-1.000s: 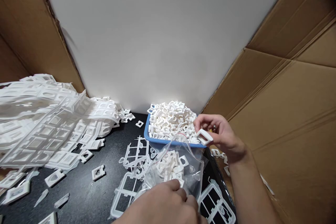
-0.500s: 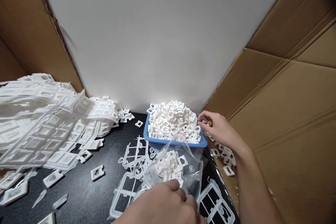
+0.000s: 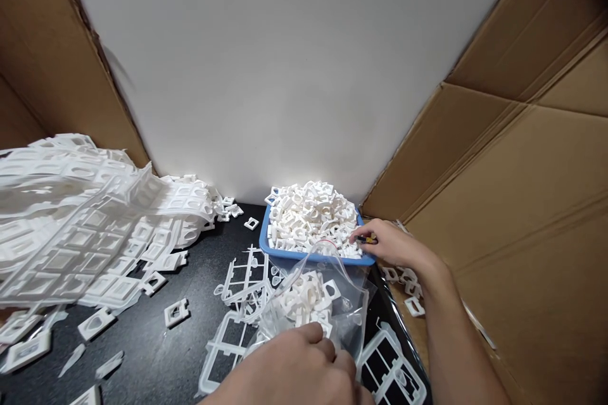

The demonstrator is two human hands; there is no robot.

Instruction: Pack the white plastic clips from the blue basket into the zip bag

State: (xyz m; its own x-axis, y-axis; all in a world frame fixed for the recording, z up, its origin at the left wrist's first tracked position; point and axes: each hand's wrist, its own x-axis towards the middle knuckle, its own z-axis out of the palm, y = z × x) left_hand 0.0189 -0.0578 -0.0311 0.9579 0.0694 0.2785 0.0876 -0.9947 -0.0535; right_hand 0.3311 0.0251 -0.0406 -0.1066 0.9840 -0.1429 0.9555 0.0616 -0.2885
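My left hand is closed on the near side of a clear zip bag, its fingertips out of sight. Inside the bag lies a heap of small white plastic pieces with square or round openings. At the right end of a blue basket, my right hand reaches in with fingers bent at the heaped white pieces. A small black-and-yellow tool shows in its grip, too covered to tell the kind. The bag stands in front of the basket.
Stacked sheets of white moulded pieces fill the left side. Empty plastic frames and loose pieces lie on the black tabletop. More pieces lie past its right edge. Cardboard walls stand at both sides.
My right hand has moved left and slightly down, from beside the basket's rim to the pieces inside. The black-and-yellow tool shows more. My left hand stays on the bag.
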